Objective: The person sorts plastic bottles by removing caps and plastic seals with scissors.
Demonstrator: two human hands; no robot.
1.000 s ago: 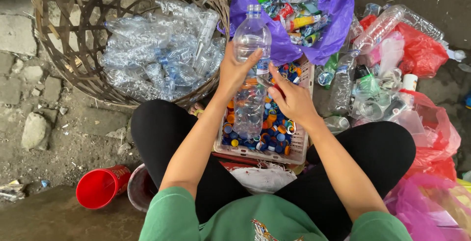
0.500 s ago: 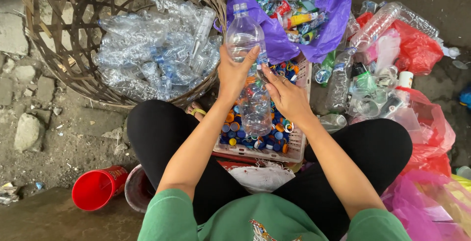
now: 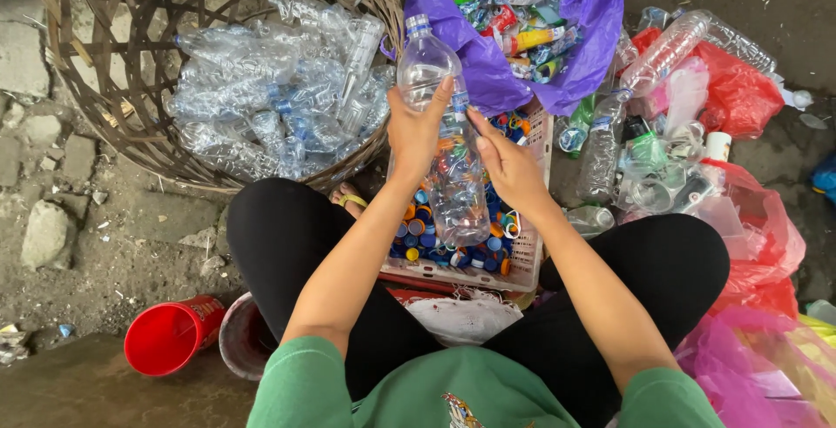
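Viewpoint: I look down from the head camera at a person seated on bare ground, knees apart, both forearms reaching forward.

Left hand [image 3: 416, 128]: I see it wrapped around the upper body of a large clear plastic bottle with a blue cap ring [image 3: 440, 132], thumb and fingers closed on it.

Right hand [image 3: 509, 167]: its fingers press on the bottle's right side at mid-height, pinching at what may be a label; I cannot tell whether they grip the wall itself.

Bottle position: held upright and slightly tilted, neck away from the body, base hanging just above a white slotted plastic crate of mixed coloured bottle caps [image 3: 522, 258].

Surroundings, left: a round woven wicker basket [image 3: 96, 62] filled with crushed clear bottles stands just beside the crate.

Surroundings, far: an open purple plastic bag of coloured wrappers and scraps [image 3: 592, 19] lies beyond the bottle.

Surroundings, right: loose bottles and cups rest against red plastic bags [image 3: 740, 97].

Near the left knee: a red plastic cup [image 3: 165, 339] lies on its side.

Risk, my judgement: the thin wall could buckle under the left grip and the bottle slip into the crate, scattering caps.

Risk, second: a hard tug from the right fingers might twist the bottle out of the left hold.
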